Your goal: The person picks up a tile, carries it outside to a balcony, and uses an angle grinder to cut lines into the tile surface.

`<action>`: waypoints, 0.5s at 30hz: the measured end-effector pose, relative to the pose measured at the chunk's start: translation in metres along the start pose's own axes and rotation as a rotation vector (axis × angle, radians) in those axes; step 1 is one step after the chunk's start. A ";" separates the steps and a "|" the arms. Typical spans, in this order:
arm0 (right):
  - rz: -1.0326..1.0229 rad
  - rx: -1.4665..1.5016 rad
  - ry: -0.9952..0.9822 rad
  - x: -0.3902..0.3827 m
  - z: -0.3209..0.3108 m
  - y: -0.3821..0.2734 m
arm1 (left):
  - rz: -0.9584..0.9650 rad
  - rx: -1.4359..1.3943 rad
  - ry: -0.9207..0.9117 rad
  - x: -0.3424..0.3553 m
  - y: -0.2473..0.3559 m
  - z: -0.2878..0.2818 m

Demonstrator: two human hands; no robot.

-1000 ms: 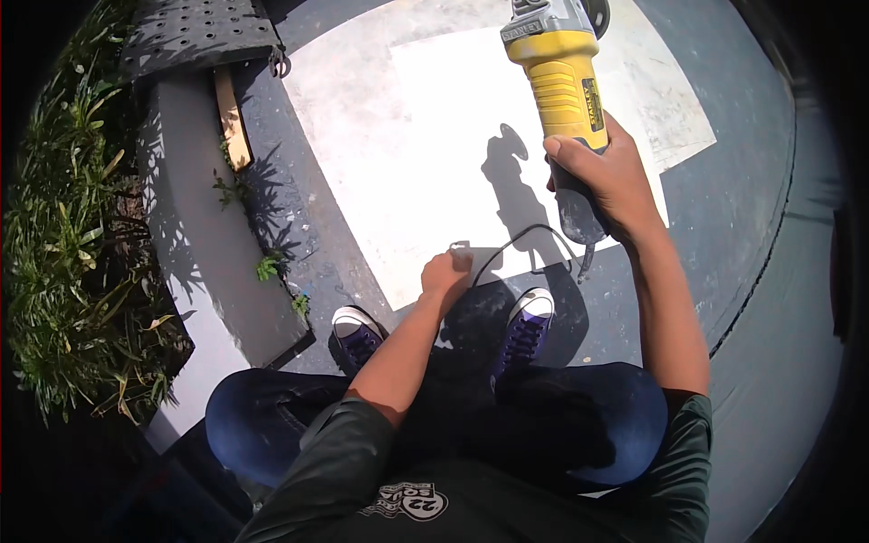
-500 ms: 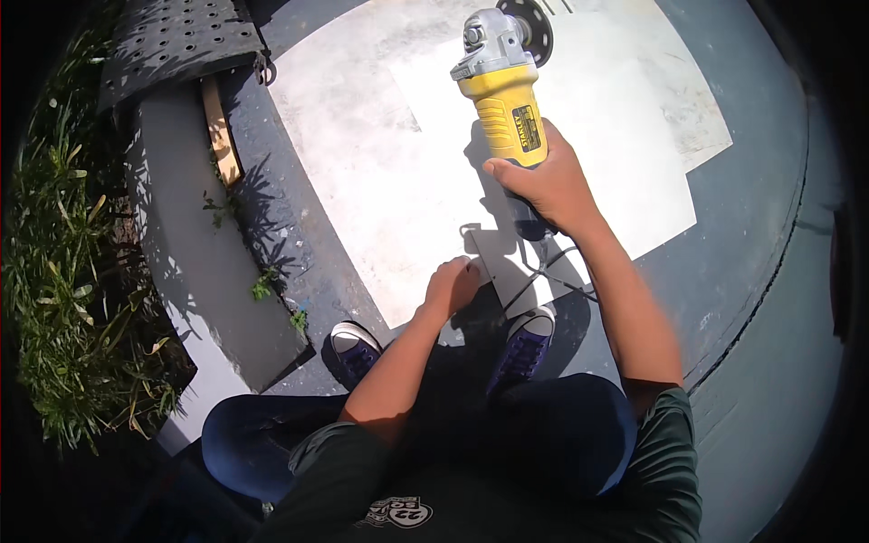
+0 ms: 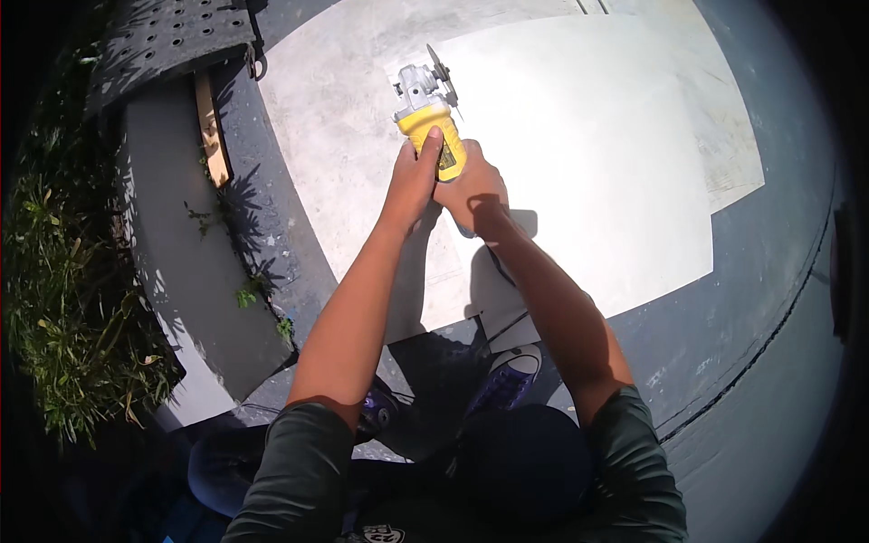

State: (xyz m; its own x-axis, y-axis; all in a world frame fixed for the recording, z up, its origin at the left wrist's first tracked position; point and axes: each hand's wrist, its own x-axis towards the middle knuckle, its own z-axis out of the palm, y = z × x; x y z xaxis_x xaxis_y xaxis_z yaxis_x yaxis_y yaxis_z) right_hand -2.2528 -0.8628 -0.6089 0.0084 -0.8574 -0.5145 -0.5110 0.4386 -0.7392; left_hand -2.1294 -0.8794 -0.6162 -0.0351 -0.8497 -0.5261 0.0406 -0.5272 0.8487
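A yellow, silver and black angle grinder is held out over white board on the ground, its disc standing roughly on edge at the right of the metal head. My left hand grips the yellow body from the left, thumb along the top. Behind it, my right hand is closed round the rear part of the tool, hiding much of the handle. A dark cord runs from beneath my right hand toward the board's near edge.
A perforated dark metal plate, a wooden strip and a low concrete ledge line the left, with plants beyond. My purple shoes are near the board's lower edge. A long crack crosses the grey ground at right.
The grinder has moved left and farther down in view, tilting with its disc more upright. My left hand has risen from near the board's lower edge and now grips it too.
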 end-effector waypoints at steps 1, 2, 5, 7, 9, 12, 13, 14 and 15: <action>0.018 -0.031 -0.005 0.004 -0.001 -0.005 | 0.022 -0.027 -0.015 0.007 0.000 -0.001; 0.020 -0.033 -0.011 0.011 0.002 -0.006 | 0.017 -0.029 -0.011 0.014 0.000 -0.001; 0.010 -0.040 0.066 0.027 0.008 -0.008 | 0.019 -0.051 0.005 0.026 0.004 -0.002; 0.001 -0.073 0.089 0.033 0.010 -0.010 | 0.019 -0.046 -0.001 0.033 0.006 -0.003; 0.043 -0.083 0.060 0.039 0.009 -0.014 | 0.017 0.002 0.019 0.034 0.008 -0.003; 0.066 -0.090 0.049 0.043 0.010 -0.015 | -0.008 -0.013 0.029 0.043 0.007 -0.005; 0.051 -0.082 0.067 0.044 0.011 -0.015 | -0.009 -0.021 0.031 0.044 0.008 -0.005; 0.051 -0.089 0.065 0.045 0.012 -0.016 | -0.010 -0.019 0.025 0.045 0.010 -0.005; 0.051 -0.078 0.080 0.046 0.012 -0.016 | -0.010 -0.016 0.019 0.046 0.011 -0.004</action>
State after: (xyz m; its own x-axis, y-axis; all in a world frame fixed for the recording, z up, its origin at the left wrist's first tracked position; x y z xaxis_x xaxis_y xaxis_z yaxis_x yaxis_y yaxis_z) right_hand -2.2341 -0.9062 -0.6260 -0.0864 -0.8544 -0.5124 -0.5743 0.4630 -0.6751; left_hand -2.1264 -0.9244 -0.6312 -0.0168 -0.8442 -0.5357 0.0566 -0.5358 0.8425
